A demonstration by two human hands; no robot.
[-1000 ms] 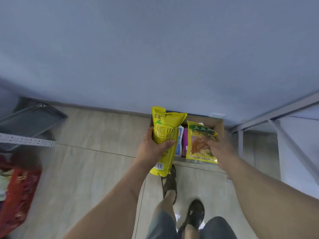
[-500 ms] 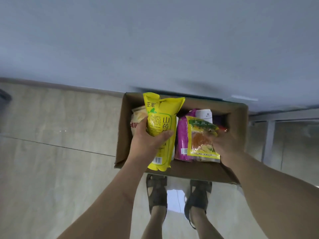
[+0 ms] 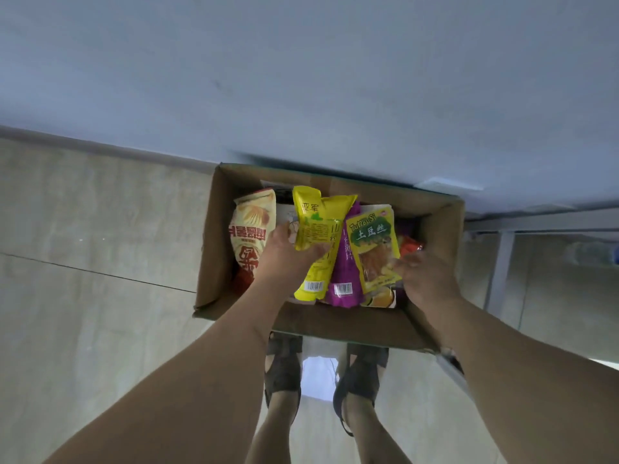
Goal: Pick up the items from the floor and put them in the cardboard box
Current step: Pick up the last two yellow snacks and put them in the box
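looks like a plain indoor room, maybe storage, pale beige tiled floor (image 3: pixel 93 329), bare blue-grey painted wall (image 3: pixel 301 78), grey metal frame leg (image 3: pixel 499 262), brown cardboard box (image 3: pixel 214 249) of snack packets

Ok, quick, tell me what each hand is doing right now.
Left hand: grips the tall yellow snack bag over the cardboard box.
Right hand: holds the yellow-green snack packet.
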